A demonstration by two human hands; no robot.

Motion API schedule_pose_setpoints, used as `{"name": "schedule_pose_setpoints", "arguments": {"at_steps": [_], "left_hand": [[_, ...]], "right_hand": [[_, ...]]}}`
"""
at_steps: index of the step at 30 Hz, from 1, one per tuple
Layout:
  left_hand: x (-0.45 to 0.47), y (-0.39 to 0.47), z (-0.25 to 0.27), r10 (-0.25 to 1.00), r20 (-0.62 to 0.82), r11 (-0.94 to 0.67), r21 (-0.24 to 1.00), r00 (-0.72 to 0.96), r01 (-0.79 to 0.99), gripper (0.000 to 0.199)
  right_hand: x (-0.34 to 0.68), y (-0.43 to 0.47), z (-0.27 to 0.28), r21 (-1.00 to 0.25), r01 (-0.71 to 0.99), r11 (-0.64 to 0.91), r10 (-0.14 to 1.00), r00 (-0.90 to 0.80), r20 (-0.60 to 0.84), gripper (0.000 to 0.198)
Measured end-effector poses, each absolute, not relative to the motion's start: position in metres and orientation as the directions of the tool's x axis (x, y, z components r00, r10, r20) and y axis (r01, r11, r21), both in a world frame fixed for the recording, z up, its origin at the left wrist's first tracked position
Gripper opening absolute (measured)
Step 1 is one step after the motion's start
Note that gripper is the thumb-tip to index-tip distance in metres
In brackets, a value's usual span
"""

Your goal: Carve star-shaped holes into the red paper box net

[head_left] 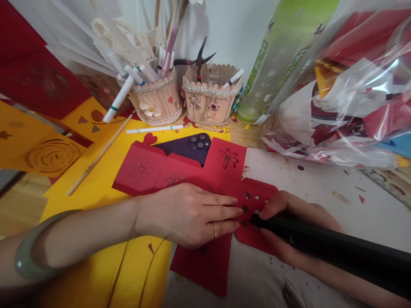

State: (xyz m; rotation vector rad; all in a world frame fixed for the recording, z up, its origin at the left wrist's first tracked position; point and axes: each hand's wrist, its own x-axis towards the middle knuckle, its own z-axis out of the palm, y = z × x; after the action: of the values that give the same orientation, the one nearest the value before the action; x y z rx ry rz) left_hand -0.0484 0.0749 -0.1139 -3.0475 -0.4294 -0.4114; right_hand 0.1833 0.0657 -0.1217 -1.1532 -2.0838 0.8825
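Observation:
My left hand (pixel 189 214) lies flat on a red paper cutout (pixel 224 179), fingers stretched out and close together. Several panels make up the cutout, with flower shapes drawn or cut in some and small star holes in the right one. In my right hand (pixel 298 209) is a long black pen-shaped tool (pixel 327 244). Its tip end meets the star panel, just right of my left fingertips; the very point is hidden, so its exact kind is unclear. Under the cutout's upper edge lies a dark purple phone (pixel 189 145), partly covered.
A yellow sheet (pixel 96 171) lies beneath, with a thin wooden stick (pixel 99 156) and a white marker (pixel 154 129) on it. Behind stand two stick-sided holders (pixel 160 102), pliers (pixel 199 62), a green bottle (pixel 282 51) and a clear bag of paper scraps (pixel 346 98).

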Motion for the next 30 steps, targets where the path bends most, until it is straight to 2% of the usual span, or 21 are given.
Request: {"name": "schedule_pose_setpoints", "arguments": {"at_steps": [5, 10, 12, 16, 20, 25, 28, 30], "left_hand": [[-0.049, 0.075, -0.113, 0.265, 0.236, -0.962, -0.007, 0.935, 0.275, 0.031], [-0.049, 0.075, -0.113, 0.286, 0.252, -0.957, 0.019, 0.925, 0.290, 0.030], [-0.047, 0.073, -0.114, 0.302, 0.267, -0.952, 0.032, 0.915, 0.305, 0.029], [-0.038, 0.063, -0.116, 0.398, 0.337, -0.912, 0.042, 0.854, 0.408, 0.026], [-0.027, 0.050, -0.117, 0.421, 0.445, -0.865, -0.065, 0.791, 0.497, 0.023], [-0.019, 0.044, -0.115, 0.368, 0.457, -0.858, -0.170, 0.810, 0.485, 0.023], [-0.018, 0.045, -0.110, 0.389, 0.532, -0.832, -0.148, 0.752, 0.535, 0.020], [-0.021, 0.045, -0.101, 0.472, 0.592, -0.814, 0.007, 0.653, 0.581, 0.016]], "right_hand": [[0.184, 0.066, -0.122, -0.798, 0.439, 0.413, 0.861, -0.474, 0.185, 0.013], [0.191, 0.074, -0.105, -0.824, 0.484, 0.295, 0.910, -0.405, 0.088, 0.009], [0.196, 0.080, -0.099, -0.803, 0.489, 0.340, 0.878, -0.470, 0.086, 0.010], [0.205, 0.087, -0.095, -0.722, 0.494, 0.484, 0.829, -0.522, 0.198, 0.014], [0.208, 0.090, -0.096, -0.662, 0.579, 0.477, 0.869, -0.422, 0.257, 0.015], [0.204, 0.094, -0.099, -0.707, 0.554, 0.440, 0.885, -0.400, 0.238, 0.014], [0.211, 0.101, -0.101, -0.589, 0.615, 0.524, 0.852, -0.373, 0.369, 0.014], [0.223, 0.108, -0.103, -0.453, 0.690, 0.564, 0.813, -0.367, 0.453, 0.019]]}}
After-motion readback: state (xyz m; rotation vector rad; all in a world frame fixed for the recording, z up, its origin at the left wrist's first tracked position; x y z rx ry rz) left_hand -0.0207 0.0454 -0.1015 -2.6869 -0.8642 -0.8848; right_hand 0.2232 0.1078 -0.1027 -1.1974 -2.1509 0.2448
